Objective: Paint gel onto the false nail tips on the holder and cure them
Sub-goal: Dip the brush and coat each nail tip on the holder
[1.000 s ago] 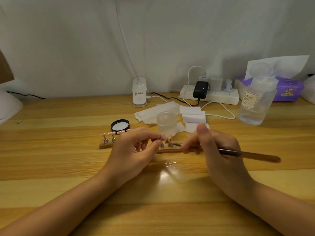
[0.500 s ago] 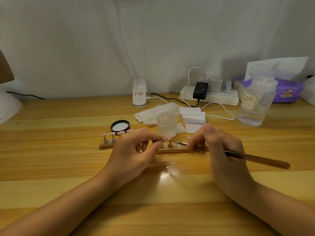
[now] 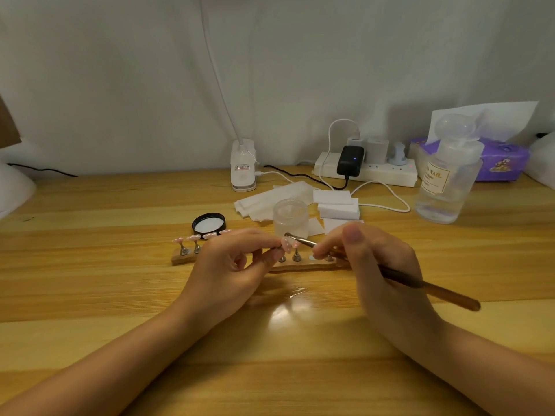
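A wooden holder (image 3: 183,258) lies across the middle of the desk with small metal stands that carry pink nail tips (image 3: 193,237). My left hand (image 3: 231,265) pinches one pink tip (image 3: 286,244) on its stand over the holder's middle. My right hand (image 3: 378,262) grips a brown-handled brush (image 3: 435,291), and its metal tip points left, just above the pinched nail tip. A frosted gel jar (image 3: 290,216) stands open right behind the hands, its black lid (image 3: 208,222) lying to the left.
White wipes (image 3: 270,201) and foam blocks (image 3: 338,205) lie behind the jar. A clip lamp base (image 3: 243,165), a power strip (image 3: 365,169) with cables, a clear bottle (image 3: 447,181) and a purple tissue pack (image 3: 501,162) line the back of the desk (image 3: 90,280).
My right hand has lifted the brush tip from beside the holder up and left, to just above the nail tip that my left hand pinches. My left hand has stayed in place.
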`<state>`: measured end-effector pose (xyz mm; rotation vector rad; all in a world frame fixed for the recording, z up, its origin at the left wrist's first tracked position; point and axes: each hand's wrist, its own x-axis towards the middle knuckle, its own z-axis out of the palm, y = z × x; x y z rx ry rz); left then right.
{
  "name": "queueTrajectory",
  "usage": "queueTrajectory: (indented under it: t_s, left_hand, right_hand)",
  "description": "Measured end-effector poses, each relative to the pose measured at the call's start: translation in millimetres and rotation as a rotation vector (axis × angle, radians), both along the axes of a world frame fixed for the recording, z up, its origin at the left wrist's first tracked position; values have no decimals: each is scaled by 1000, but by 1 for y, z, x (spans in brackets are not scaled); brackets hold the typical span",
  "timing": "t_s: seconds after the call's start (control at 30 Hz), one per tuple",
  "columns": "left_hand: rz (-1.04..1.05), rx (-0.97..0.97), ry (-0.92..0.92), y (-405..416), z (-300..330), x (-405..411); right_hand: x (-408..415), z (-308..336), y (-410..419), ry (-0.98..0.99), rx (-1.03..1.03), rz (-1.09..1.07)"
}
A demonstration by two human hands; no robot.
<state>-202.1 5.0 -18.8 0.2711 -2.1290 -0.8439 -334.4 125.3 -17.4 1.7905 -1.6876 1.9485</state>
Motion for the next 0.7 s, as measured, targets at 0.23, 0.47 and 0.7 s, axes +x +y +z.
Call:
queueTrajectory:
  t_s: [0.23,0.47,0.7]
  left_hand:
    - [26,42,23,-1,-2,-1]
    - [13,-23,4,-2,-2,0]
    - [26,-19,10,-2,-3,-1]
  right_hand:
    - [-1,-3,1,-128,-10,30]
    - [1,1,0,-2,17,25]
    - [-1,-2,3,-125,-4,65]
